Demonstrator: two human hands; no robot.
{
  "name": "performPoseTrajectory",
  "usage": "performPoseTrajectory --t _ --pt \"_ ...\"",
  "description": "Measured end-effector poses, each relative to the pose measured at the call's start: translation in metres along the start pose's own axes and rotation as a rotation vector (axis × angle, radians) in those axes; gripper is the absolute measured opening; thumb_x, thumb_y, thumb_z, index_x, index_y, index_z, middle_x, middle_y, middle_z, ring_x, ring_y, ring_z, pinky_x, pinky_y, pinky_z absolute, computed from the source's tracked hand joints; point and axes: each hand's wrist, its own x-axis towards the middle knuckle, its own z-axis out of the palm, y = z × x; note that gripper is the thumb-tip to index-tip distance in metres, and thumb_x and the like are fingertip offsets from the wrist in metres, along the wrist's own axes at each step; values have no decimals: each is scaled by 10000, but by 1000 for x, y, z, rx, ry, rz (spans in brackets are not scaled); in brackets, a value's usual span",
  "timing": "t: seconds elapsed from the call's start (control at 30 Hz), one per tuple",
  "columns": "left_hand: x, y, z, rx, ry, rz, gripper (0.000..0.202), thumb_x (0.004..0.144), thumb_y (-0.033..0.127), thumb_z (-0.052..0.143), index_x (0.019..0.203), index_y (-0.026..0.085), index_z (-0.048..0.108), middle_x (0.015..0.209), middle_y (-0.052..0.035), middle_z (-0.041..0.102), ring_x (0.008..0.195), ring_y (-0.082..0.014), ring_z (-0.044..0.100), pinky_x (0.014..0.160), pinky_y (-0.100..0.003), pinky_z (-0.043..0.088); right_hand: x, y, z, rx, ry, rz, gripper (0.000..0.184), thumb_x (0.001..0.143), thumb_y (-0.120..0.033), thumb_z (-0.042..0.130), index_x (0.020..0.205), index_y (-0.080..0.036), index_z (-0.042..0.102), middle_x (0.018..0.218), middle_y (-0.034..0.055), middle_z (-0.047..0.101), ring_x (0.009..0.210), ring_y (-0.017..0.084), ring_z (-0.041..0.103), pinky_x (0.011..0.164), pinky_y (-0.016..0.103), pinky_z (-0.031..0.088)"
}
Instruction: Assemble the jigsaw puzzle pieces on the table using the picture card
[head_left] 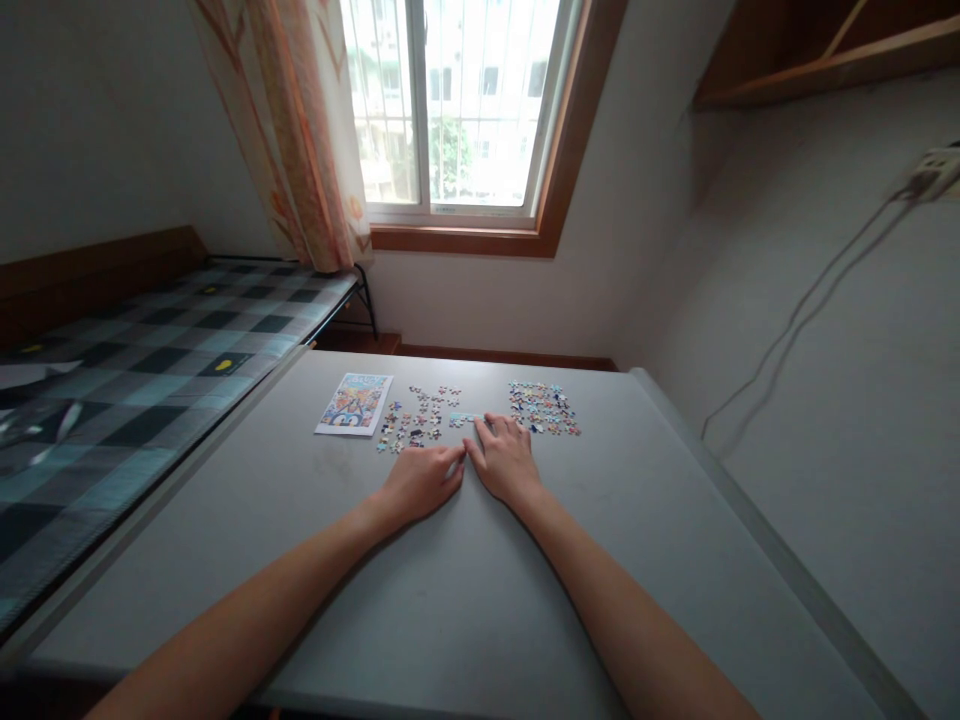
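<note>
By the light-blue jigsaw strip, the right hand is spread loosely; the left hand is curled, its grip indiscernible.

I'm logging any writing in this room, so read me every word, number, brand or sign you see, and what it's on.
No text is readable.
Picture sheet: apparent lettering along its top, too blurred.
Window frame: small marking on its lower rail, too small.
Dark patch on the bed: yellow shape, any lettering unreadable.
</note>
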Motion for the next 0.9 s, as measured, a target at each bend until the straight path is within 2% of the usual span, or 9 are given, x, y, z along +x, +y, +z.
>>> performPoseTrajectory --t 0.23,0.63,0.9 --pt "0 0 0 4 -7 -7 361 919 364 321 1165 262 563 928 -54 696 789 -185 656 692 -274 454 -1 0 -1 11 15 14 428 904 -441 410 1223 -183 531 1255 119 503 1162 261 368 959 402 266" --pt "-2 3 -10 -13 -79 21 342 906 378 350 1132 228 558 919 -61 679 797 -191 642 723 -283 452 -2 1 -5 121 60 -85 280 883 -317 476 1106 -211 608 1182 105 524 1115 252 391 946 395 312" --pt "-2 3 -9 8 -53 54 327 910 351 337 1125 226 549 898 -55 675 772 -198 641 690 -289 457 -4 2 -7 199 65 -116 230 855 -243 509 1046 -224 635 1133 91 529 1094 243 410 936 386 347"
